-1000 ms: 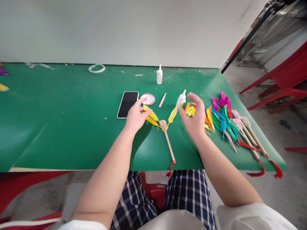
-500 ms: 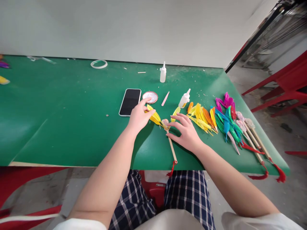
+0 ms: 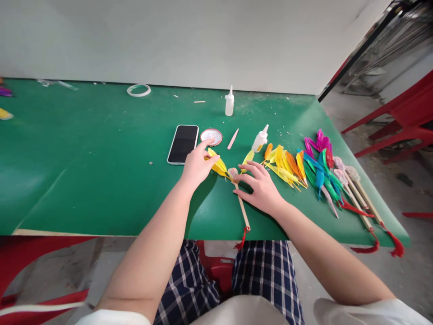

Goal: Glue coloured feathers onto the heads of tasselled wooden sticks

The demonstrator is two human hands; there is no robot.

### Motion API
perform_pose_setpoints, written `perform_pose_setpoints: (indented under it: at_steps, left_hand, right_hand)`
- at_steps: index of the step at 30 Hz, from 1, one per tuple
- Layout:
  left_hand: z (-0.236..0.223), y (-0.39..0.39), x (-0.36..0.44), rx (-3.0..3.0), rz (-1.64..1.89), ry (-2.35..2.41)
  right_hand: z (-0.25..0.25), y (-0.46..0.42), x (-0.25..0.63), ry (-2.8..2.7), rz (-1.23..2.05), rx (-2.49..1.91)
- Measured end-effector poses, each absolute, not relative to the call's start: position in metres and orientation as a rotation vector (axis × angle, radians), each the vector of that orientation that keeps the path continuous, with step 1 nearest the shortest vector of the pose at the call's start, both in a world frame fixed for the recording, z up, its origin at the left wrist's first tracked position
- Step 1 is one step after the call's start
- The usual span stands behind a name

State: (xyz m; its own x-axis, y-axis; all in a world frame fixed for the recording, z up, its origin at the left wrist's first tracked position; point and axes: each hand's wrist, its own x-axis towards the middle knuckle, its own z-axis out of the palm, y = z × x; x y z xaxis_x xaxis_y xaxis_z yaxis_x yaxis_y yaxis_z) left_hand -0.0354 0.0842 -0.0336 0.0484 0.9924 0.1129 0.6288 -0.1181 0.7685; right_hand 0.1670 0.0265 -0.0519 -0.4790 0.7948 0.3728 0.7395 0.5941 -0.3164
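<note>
In the head view, a wooden stick (image 3: 242, 207) with a pale round head (image 3: 233, 174) and a red tassel lies in front of me. Yellow feathers (image 3: 218, 165) fan out from the left of the head, and a paler yellow feather (image 3: 248, 156) points up on its right. My left hand (image 3: 197, 164) is closed around the outer ends of the left feathers, its index finger stretched past them. Spread over the right side is my right hand (image 3: 260, 187), its fingertips touching the head and its thumb near the stick.
A phone (image 3: 183, 144), a round lid-like dish (image 3: 211, 136), pink tweezers (image 3: 233, 139) and two glue bottles (image 3: 229, 103) (image 3: 260, 138) are beyond my hands. Loose yellow-orange feathers (image 3: 286, 164), blue-green feathers (image 3: 320, 174) and tasselled sticks (image 3: 363, 194) lie right. A tape ring (image 3: 139, 90) lies at the back.
My right hand has come from beside the leaning glue bottle down and left onto the stick's head. My left hand stays at the yellow feathers. Little differs over the last half second.
</note>
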Motion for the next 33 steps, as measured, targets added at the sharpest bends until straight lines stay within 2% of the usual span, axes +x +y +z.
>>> perform_pose_setpoints:
  at_steps: [19, 33]
  left_hand:
    - [-0.034, 0.085, -0.035, 1.917, 0.813, 1.696]
    - [-0.036, 0.093, -0.055, 1.753, 1.252, 1.713]
  right_hand:
    - [-0.052, 0.026, 0.166, -2.358, 0.165, -1.232]
    - [-0.053, 0.026, 0.165, -2.346, 0.125, -1.182]
